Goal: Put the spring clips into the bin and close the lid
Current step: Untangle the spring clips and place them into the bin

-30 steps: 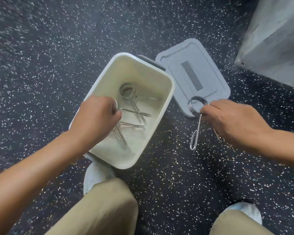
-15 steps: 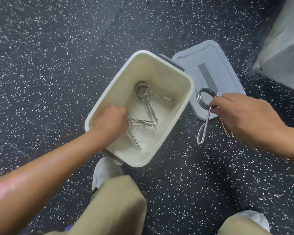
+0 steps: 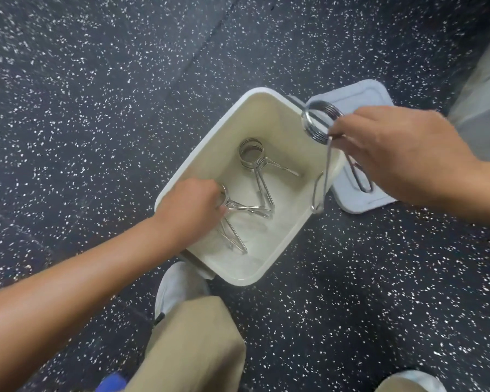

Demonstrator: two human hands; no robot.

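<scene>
On the speckled floor point(image 3: 96, 137), left to right:
Left hand point(image 3: 191, 206): inside the bin point(image 3: 207, 148), fingers curled on a spring clip point(image 3: 235, 219) lying at its 8 o'clock.
Loose clip point(image 3: 255, 165): rests at bin centre.
Right hand point(image 3: 393, 154): pinches another clip point(image 3: 321, 128) over the bin's 2 o'clock rim.
Lid point(image 3: 359, 193): off, at 3 o'clock.

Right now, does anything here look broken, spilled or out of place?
Nothing stands out. The bin sits upright with clips inside, the lid lies flat beside it, and the right hand holds one clip over the rim.
</scene>
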